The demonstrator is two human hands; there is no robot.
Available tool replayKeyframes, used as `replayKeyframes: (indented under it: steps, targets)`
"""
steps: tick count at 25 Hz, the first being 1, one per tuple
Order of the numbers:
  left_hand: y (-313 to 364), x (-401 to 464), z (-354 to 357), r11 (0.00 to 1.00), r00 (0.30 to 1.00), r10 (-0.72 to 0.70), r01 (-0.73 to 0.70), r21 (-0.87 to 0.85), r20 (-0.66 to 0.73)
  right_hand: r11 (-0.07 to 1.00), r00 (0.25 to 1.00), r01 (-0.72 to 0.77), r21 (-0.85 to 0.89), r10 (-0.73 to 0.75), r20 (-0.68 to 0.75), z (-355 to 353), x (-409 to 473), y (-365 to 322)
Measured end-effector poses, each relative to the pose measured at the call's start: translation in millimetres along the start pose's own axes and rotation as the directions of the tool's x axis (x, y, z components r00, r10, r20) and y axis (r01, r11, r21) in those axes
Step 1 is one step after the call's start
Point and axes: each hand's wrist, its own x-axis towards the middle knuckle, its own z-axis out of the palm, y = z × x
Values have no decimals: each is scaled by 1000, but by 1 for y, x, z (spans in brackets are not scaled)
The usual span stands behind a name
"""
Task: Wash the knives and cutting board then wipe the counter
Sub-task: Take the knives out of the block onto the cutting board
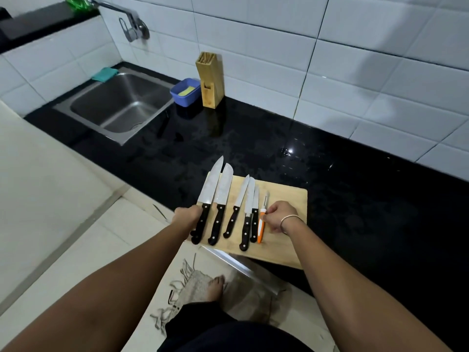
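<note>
You are gripping the cutting board (279, 240) by both edges — left hand (186, 217), right hand (279, 215) — readying to carry its knives (223, 199) to the upper-left sink (119, 105).

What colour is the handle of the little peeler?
Orange and white; the peeler shows in the head view, on the board's right side.

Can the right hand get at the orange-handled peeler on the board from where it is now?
Probably yes: the right hand sits beside the peeler at the row's open end, fingertips apparently touching its handle already, nothing between them.
</note>
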Motion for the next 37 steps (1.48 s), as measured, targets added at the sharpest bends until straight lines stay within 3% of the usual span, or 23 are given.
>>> replayKeyframes:
  steps: [3, 8, 13, 18, 23, 31, 37]
  targets:
    - [2, 5, -1, 998, 999, 30, -32, 55, 31, 999, 999, -25, 30, 24, 34, -5, 2, -4]
    - [20, 12, -6, 997, 996, 21, -14, -79, 86, 993, 995, -79, 89, 73, 74, -9, 2, -12]
    - [25, 19, -17, 989, 992, 125, -124, -83, 6, 992, 988, -90, 84, 79, 129, -6, 6, -30]
    - [45, 69, -71, 974, 976, 215, -216, -65, -18, 997, 964, -69, 32, 59, 260, 25, 20, -91]
    - [75, 177, -147, 964, 964, 263, -264, -27, -28, 994, 959, -62, 85, 36, 280, 87, 62, -190]
    - [134, 313, -259, 907, 930, 347, -366, 208, 124, 981, 968, -144, 129, 112, 224, 178, 103, -322]
    - [147, 371, -300, 761, 886, 423, -462, 455, 191, 979, 963, -179, 94, 155, 220, 216, 120, -376]
